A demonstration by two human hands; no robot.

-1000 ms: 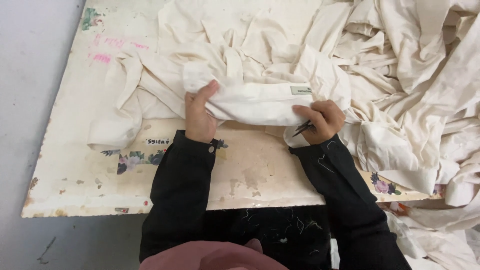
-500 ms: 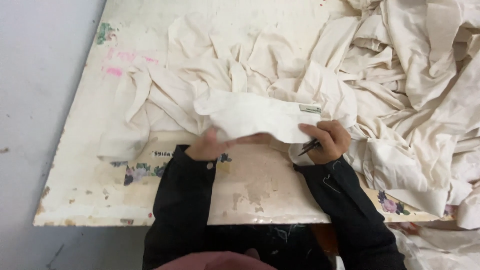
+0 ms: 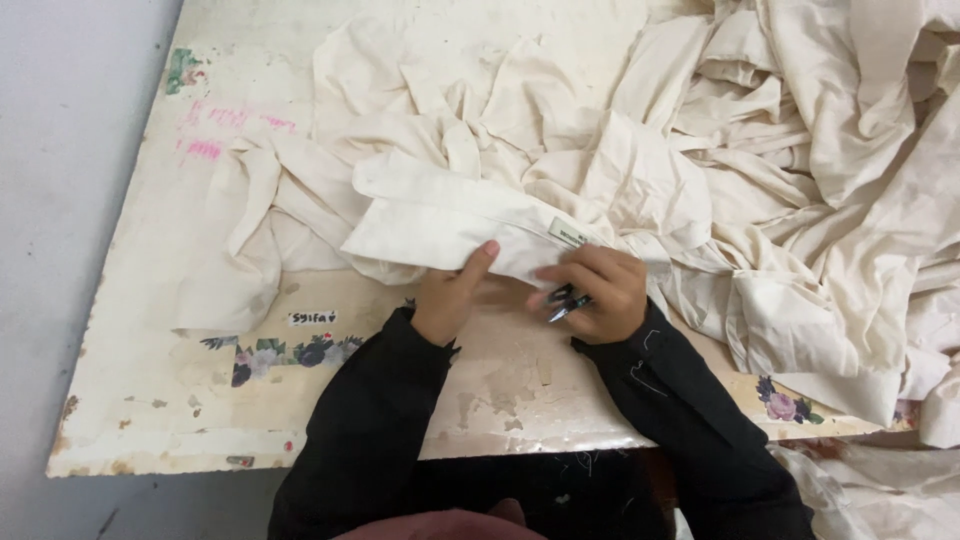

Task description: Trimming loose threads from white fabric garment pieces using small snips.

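The left hand [image 3: 452, 298] pinches the near edge of a cream folded cloth piece [image 3: 450, 222] lying on the worn table [image 3: 150, 400]. The right hand [image 3: 592, 292] is closed around small dark snips [image 3: 562, 302] at that edge, beside a small label [image 3: 568, 234]. I think the trimming is only partly done, as a big cloth pile [image 3: 800, 160] waits on the right.

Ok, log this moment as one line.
left hand: pinching cream garment edge | right hand: holding small dark tool, touching garment | surface: worn table

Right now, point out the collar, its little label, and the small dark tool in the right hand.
collar [image 3: 440, 225], head view, on its flat folded band.
label [image 3: 568, 234], head view, middle of the small tag.
small dark tool [image 3: 565, 305], head view, on its tip poking out below the right hand [image 3: 600, 292].
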